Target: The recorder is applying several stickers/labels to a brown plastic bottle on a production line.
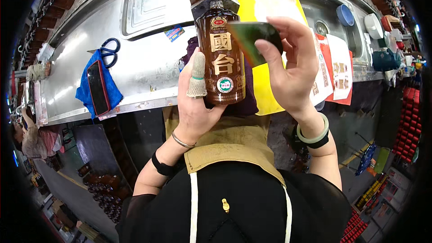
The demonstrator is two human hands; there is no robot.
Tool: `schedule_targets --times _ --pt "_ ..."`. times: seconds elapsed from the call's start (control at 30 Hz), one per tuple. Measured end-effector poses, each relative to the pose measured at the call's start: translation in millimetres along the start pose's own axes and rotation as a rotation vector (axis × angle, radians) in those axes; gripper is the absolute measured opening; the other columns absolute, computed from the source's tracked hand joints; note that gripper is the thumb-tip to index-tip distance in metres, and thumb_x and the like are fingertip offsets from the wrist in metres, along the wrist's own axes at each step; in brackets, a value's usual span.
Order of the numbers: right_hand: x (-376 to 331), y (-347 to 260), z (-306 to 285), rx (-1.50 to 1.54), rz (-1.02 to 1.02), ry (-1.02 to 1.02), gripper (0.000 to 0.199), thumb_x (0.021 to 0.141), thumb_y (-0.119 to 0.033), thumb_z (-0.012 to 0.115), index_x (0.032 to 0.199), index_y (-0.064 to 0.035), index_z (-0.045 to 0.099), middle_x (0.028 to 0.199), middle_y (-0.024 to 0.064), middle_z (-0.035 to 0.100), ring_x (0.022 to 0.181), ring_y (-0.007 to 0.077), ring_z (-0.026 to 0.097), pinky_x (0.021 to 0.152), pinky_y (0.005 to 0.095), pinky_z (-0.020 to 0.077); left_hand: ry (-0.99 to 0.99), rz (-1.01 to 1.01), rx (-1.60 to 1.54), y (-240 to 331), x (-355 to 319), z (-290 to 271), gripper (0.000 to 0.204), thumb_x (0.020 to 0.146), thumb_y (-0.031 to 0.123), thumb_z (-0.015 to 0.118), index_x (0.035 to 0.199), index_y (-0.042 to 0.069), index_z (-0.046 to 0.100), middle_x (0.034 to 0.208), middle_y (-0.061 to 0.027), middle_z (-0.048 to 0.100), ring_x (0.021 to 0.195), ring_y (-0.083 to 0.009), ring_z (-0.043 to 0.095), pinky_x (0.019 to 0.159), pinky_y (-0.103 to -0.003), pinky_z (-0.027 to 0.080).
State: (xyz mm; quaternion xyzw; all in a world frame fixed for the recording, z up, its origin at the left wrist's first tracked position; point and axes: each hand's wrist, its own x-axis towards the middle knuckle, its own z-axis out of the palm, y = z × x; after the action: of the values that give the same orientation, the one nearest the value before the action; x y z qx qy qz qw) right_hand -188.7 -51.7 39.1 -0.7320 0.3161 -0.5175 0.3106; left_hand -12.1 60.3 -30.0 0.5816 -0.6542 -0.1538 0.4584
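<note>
A brown bottle (227, 15) with gold characters and a round green-and-white mark lies at the table's front edge, its neck pointing away from me. My left hand (193, 112) is closed around its lower left side; a knitted cover sits on one finger. Between the thumb and fingers of my right hand (299, 67) is a flat dark green scraper-like piece (255, 40), smeared by motion. That piece is beside the bottle's right edge; whether the two touch I cannot tell. Dark purple cloth (192, 47) shows beneath the bottle.
Left on the metal table are blue-handled scissors (109, 54), a blue cloth (115, 93) under a dark phone-like object (97, 87), and a steel tray (146, 6). Yellow sheeting (265, 92) with printed label sheets lies right. Beyond are a sink (310, 11) and blue bowl (345, 15).
</note>
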Motion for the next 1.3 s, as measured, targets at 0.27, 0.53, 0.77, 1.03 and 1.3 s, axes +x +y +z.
schedule_targets --times 0.27,0.53,0.77,1.03,1.3 --pt "-25 25 19 -0.109 0.264 0.076 0.031 0.095 -0.006 0.075 0.123 -0.0012 0.063 0.104 0.0101 0.068 0.082 0.0179 0.059 0.075 0.0324 0.0495 -0.022 0.055 0.139 6 5 -5 0.083 0.073 0.005 0.086 0.149 -0.004 0.054 0.156 -0.0277 0.047 0.139 -0.0453 0.052 0.115 -0.048 0.044" --pt "-22 37 11 -0.353 0.092 0.083 0.034 0.091 0.002 0.076 0.123 -0.002 0.064 0.105 0.0114 0.069 0.085 0.0224 0.065 0.073 0.0358 0.0523 -0.01 0.064 0.134 4 4 -5 0.086 0.071 0.005 0.087 0.149 -0.005 0.053 0.157 -0.0274 0.047 0.139 -0.0439 0.054 0.115 -0.047 0.045" --pt "40 17 -2 -0.384 -0.437 -0.079 0.026 0.081 0.002 0.08 0.103 -0.0098 0.077 0.097 0.0009 0.076 0.086 0.0216 0.068 0.081 0.0354 0.0511 0.034 -0.071 -0.072 -1 -1 1 0.099 0.075 0.012 0.092 0.157 -0.006 0.04 0.155 -0.026 0.051 0.141 -0.037 0.054 0.117 -0.042 0.044" --pt "16 -16 23 -0.324 -0.521 -0.73 0.029 0.081 -0.016 0.077 0.109 -0.0147 0.077 0.088 -0.0019 0.066 0.081 0.0208 0.057 0.078 0.0358 0.0486 -0.067 -0.249 -0.237 -15 -13 -3 0.103 0.073 0.007 0.09 0.158 -0.008 0.033 0.145 -0.0254 0.057 0.133 -0.0359 0.06 0.112 -0.042 0.047" --pt "54 12 23 -0.598 -0.78 -0.463 0.027 0.076 -0.022 0.067 0.102 -0.0161 0.068 0.09 -0.0028 0.06 0.084 0.0187 0.059 0.078 0.0362 0.0438 -0.008 -0.179 -0.185 -13 -11 -2 0.107 0.074 0.011 0.093 0.159 -0.007 0.03 0.143 -0.0196 0.061 0.13 -0.0277 0.061 0.115 -0.039 0.045"
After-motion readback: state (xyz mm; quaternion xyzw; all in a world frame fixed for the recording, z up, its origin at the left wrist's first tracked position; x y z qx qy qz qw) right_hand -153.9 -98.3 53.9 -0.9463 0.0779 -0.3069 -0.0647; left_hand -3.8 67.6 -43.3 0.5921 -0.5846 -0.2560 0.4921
